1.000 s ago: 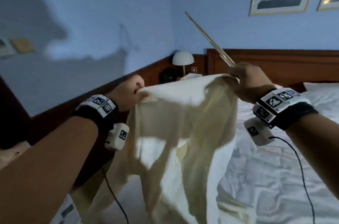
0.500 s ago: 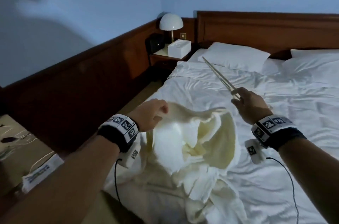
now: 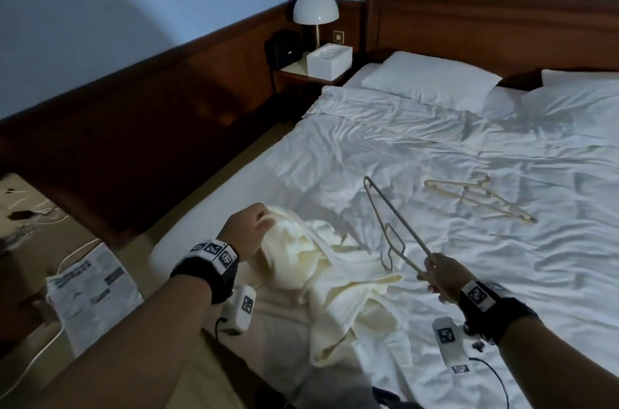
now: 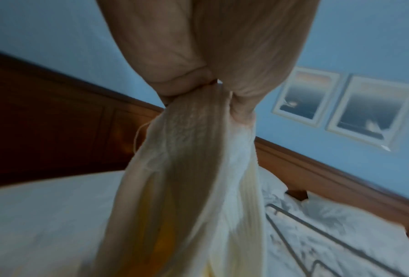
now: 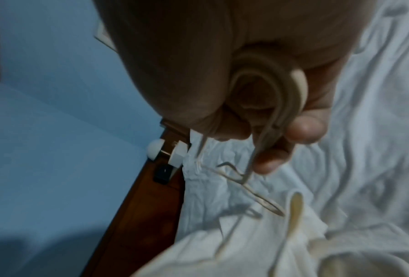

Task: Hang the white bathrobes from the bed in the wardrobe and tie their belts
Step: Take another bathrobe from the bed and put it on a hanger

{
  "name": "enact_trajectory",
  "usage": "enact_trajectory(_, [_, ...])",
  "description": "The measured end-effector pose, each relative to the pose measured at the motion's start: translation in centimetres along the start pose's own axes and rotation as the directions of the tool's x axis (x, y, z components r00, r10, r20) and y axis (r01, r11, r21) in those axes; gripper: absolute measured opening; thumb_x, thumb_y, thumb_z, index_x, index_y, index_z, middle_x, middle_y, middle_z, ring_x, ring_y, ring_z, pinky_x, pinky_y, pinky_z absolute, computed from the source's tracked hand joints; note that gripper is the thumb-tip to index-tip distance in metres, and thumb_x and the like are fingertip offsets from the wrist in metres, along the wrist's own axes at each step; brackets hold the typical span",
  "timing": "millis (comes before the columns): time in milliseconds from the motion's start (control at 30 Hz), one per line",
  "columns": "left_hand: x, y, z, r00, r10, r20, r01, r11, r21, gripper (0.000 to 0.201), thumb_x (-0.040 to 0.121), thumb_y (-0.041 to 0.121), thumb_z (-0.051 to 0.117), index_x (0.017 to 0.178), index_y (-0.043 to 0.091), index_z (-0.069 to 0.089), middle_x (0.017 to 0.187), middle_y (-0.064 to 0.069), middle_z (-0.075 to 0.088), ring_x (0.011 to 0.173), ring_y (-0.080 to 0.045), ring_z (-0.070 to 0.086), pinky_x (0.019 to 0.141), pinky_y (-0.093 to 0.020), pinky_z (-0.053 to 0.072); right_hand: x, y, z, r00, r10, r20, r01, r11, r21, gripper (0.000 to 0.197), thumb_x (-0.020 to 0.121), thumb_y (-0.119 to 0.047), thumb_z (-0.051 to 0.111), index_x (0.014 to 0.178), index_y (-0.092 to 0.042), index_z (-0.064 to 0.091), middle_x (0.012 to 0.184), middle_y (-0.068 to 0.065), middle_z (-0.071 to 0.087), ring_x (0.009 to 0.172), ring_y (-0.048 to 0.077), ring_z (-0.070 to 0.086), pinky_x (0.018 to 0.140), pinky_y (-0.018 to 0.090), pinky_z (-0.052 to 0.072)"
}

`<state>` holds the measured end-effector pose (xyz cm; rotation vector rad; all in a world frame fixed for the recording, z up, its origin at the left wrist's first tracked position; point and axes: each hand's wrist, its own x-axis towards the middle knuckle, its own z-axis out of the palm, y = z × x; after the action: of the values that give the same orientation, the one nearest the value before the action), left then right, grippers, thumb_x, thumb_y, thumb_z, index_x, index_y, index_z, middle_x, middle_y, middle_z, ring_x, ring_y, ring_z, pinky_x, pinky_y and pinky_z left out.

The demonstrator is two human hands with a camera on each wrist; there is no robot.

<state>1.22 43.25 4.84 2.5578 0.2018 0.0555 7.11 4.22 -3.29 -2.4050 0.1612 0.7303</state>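
The left hand [image 3: 246, 231] is pinching a fold of the white bathrobe [image 3: 338, 278], which is lying crumpled at the bed [image 3: 435, 154] edge. The right hand [image 3: 442, 278] is gripping a hanger [image 3: 390, 221] above it. Step in hand: fitting the hanger. Next, the collar likely needs opening.

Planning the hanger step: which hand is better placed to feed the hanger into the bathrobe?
The right hand: it already grips the hanger, raised beside the bathrobe. The left hand pinches the robe's fabric, holding it up.
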Motion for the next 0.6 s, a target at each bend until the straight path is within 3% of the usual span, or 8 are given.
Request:
enact_trajectory(100, [-1.0, -0.9, 0.3, 0.986, -0.166, -0.016, 0.162, 0.978, -0.129, 0.027, 0.094, 0.030, 0.062, 0.085, 0.006, 0.056, 0.067, 0.000, 0.048, 0.064, -0.017, 0.045, 0.059, -0.030, 0.035, -0.4, -0.2, 0.5, 0.973, -0.122, -0.194, 0.166, 0.958, 0.232, 0.030, 0.092, -0.016, 0.060, 0.119, -0.019, 0.046, 0.093, 0.017, 0.062, 0.072, 0.024, 0.054, 0.070, 0.037, 0.044])
enact_trajectory(133, [-1.3, -1.4, 0.4, 0.977, -0.210, -0.019, 0.204, 0.965, -0.167, 0.029, 0.093, 0.031, 0.063, 0.084, 0.004, 0.057, 0.066, -0.001, 0.046, 0.062, -0.017, 0.043, 0.058, -0.030, 0.034, -0.7, -0.6, 0.2, 0.961, -0.167, -0.222, 0.217, 0.950, 0.224, 0.054, 0.089, -0.033, 0.066, 0.132, -0.018, 0.038, 0.095, 0.013, 0.058, 0.080, 0.024, 0.055, 0.077, 0.036, 0.043])
enact_trajectory(200, [-2.1, -2.6, 0.5, 0.959, -0.284, -0.017, 0.273, 0.934, -0.231, 0.031, 0.091, 0.031, 0.065, 0.083, 0.002, 0.058, 0.064, -0.001, 0.044, 0.061, -0.017, 0.041, 0.057, -0.029, 0.033, -0.8, -1.5, -1.2, 0.912, -0.268, -0.311, 0.317, 0.940, 0.121, 0.087, 0.075, -0.075, 0.053, 0.138, -0.018, 0.035, 0.096, 0.006, 0.053, 0.089, 0.024, 0.055, 0.083, 0.040, 0.043])
enact_trajectory(267, [-2.8, -3.8, 0.3, 0.939, -0.343, -0.008, 0.327, 0.904, -0.275, 0.026, 0.090, 0.029, 0.068, 0.081, 0.005, 0.061, 0.063, 0.001, 0.044, 0.061, -0.017, 0.041, 0.055, -0.028, 0.033, 0.0, -1.7, -3.1, 0.845, -0.369, -0.387, 0.351, 0.929, -0.119, 0.087, 0.072, -0.086, 0.031, 0.126, -0.021, 0.049, 0.091, -0.001, 0.055, 0.094, 0.025, 0.059, 0.086, 0.041, 0.041])
enact_trajectory(333, [-3.2, -4.8, 0.0, 0.929, -0.371, -0.003, 0.353, 0.886, -0.301, 0.024, 0.090, 0.027, 0.069, 0.078, 0.007, 0.063, 0.063, 0.001, 0.045, 0.062, -0.018, 0.043, 0.056, -0.027, 0.033, 0.1, -2.2, -4.8, 0.764, -0.487, -0.423, 0.375, 0.869, -0.323, 0.063, 0.081, -0.081, 0.029, 0.106, -0.030, 0.056, 0.081, -0.010, 0.057, 0.090, 0.022, 0.062, 0.085, 0.041, 0.037])
enact_trajectory(467, [-4.2, -5.4, -0.6, 0.927, -0.374, 0.034, 0.366, 0.877, -0.313, 0.023, 0.092, 0.026, 0.066, 0.075, 0.011, 0.061, 0.066, -0.001, 0.050, 0.063, -0.017, 0.046, 0.059, -0.029, 0.036, 0.8, -3.6, -6.0, 0.609, -0.760, -0.226, 0.524, 0.599, -0.605, 0.060, 0.086, -0.078, 0.010, 0.071, -0.038, 0.052, 0.063, -0.014, 0.050, 0.071, 0.020, 0.060, 0.074, 0.038, 0.032])
enact_trajectory(533, [-4.7, -5.0, -0.7, 0.925, -0.377, 0.040, 0.370, 0.873, -0.319, 0.023, 0.093, 0.025, 0.066, 0.075, 0.011, 0.061, 0.066, 0.000, 0.050, 0.062, -0.016, 0.046, 0.059, -0.029, 0.036, 1.2, -4.6, -5.1, 0.567, -0.816, -0.113, 0.542, 0.473, -0.695, 0.066, 0.088, -0.075, 0.011, 0.071, -0.035, 0.060, 0.064, -0.012, 0.056, 0.072, 0.018, 0.062, 0.071, 0.034, 0.029])
enact_trajectory(600, [-4.9, -4.2, -0.3, 0.928, -0.371, 0.037, 0.358, 0.859, -0.365, 0.022, 0.093, 0.024, 0.065, 0.076, 0.012, 0.062, 0.067, 0.000, 0.052, 0.063, -0.016, 0.047, 0.060, -0.028, 0.038, 0.7, -6.1, -3.4, 0.583, -0.812, -0.020, 0.549, 0.413, -0.727, 0.060, 0.090, -0.070, 0.018, 0.080, -0.034, 0.064, 0.074, -0.011, 0.062, 0.080, 0.016, 0.063, 0.073, 0.033, 0.028])
